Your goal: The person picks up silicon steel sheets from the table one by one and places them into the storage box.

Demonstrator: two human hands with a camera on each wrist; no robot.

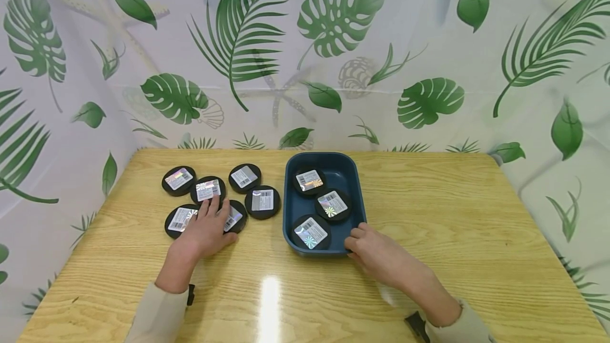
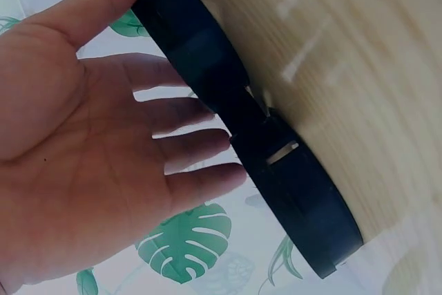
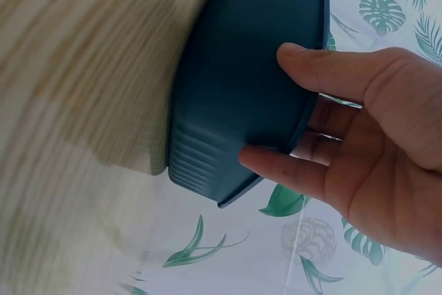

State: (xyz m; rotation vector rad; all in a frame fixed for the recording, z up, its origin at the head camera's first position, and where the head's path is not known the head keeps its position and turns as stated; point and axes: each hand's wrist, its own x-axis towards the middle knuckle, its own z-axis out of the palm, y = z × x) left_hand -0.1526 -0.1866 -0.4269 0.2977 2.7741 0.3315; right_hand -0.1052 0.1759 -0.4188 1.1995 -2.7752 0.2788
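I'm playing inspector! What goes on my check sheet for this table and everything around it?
Surface: wooden table, with a bright reflection near the front.
Job's things: six black discs with labels outside the blue tray; three labelled discs inside it.
Clutter: nothing seen.
Hands: left hand over the outside discs, fingers extended; right hand grips the tray's near right corner.
Cables: nothing seen.
Surroundings: pale backdrop with green leaf prints.

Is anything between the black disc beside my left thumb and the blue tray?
Yes: another black disc lies partly between that disc and the blue tray, whose raised left wall stands there too.
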